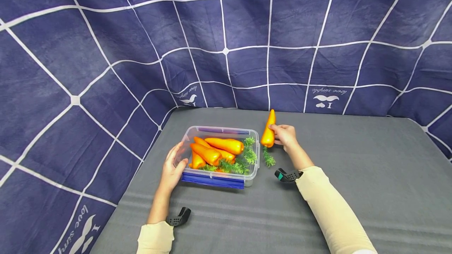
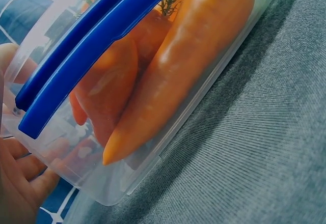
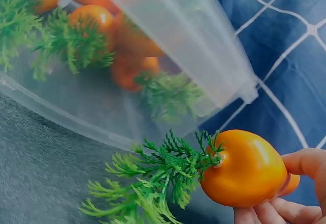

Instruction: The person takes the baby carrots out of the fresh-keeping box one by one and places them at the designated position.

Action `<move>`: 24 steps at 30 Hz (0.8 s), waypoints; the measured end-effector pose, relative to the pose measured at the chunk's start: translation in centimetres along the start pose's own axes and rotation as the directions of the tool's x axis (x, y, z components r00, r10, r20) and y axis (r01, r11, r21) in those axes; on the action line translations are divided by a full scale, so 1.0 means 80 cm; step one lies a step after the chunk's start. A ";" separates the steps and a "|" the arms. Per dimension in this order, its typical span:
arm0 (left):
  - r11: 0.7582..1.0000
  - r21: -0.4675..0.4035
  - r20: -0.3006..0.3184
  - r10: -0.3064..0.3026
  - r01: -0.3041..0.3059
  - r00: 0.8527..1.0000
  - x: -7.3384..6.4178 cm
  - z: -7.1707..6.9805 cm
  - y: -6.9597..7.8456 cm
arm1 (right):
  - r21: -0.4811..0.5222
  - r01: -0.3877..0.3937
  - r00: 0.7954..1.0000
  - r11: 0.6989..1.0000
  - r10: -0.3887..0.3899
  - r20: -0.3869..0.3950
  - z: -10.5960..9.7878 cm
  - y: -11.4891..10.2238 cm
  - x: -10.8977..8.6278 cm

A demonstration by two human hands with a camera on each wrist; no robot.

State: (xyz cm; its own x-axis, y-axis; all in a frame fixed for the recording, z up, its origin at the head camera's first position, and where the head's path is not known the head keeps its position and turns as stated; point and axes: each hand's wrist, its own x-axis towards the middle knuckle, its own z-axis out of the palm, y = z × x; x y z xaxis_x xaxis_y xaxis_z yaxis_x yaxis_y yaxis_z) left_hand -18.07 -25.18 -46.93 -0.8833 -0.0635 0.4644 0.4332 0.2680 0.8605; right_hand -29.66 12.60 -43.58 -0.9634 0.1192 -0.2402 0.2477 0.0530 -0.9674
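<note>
Centre of the head view: we see the right hand [image 1: 285, 136] pinching a carrot [image 1: 268, 130] around its thick lower body, tip pointing up, green top [image 1: 268, 157] hanging toward the grey table [image 1: 353, 175]. It sits just right of the clear container [image 1: 255, 156], above the mat, not touching the rim as far as we can tell.

Lower left of centre, the left hand [image 1: 172, 169] rests against the container's left wall, fingers mostly straight and spread along the plastic, steadying rather than gripping. The blue clip [image 1: 213, 180] runs along the near edge. Several more carrots [image 1: 215, 150] lie inside, leafy ends to the right.

Handling, by our judgement: the carrot looks glossy and moulded, likely hollow plastic, so light, stiff and a little slippery. Best hold is across the widest part of the body, as now. The fronds look soft and flimsy in the right wrist view [image 3: 153, 178]; we would not lift by them.
</note>
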 end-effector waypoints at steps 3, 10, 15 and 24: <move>1.000 -0.007 0.004 0.001 -0.001 1.000 0.000 0.000 0.001 | -0.025 -0.008 1.000 1.000 0.008 0.004 0.006 0.006 0.005; 1.000 0.001 0.001 0.012 -0.012 1.000 -0.001 -0.001 0.001 | -0.078 0.001 1.000 0.997 -0.001 -0.001 0.020 0.013 0.011; 1.000 0.012 -0.001 0.019 -0.019 1.000 -0.001 0.000 0.002 | -0.130 -0.001 1.000 0.992 0.000 -0.007 0.028 0.021 0.017; 1.000 0.015 -0.008 0.012 -0.012 1.000 -0.001 0.004 0.032 | -0.258 -0.011 0.997 0.966 -0.010 -0.080 0.039 0.021 0.017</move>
State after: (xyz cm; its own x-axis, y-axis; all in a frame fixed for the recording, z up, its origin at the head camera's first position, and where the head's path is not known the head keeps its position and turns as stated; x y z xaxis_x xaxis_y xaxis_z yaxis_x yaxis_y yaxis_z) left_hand -16.94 -24.14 -44.82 -0.8767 -0.0682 0.4763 0.4408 0.2830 0.8519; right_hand -30.85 9.72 -45.80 -0.9544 0.1981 -0.2235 0.2767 0.3052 -0.9112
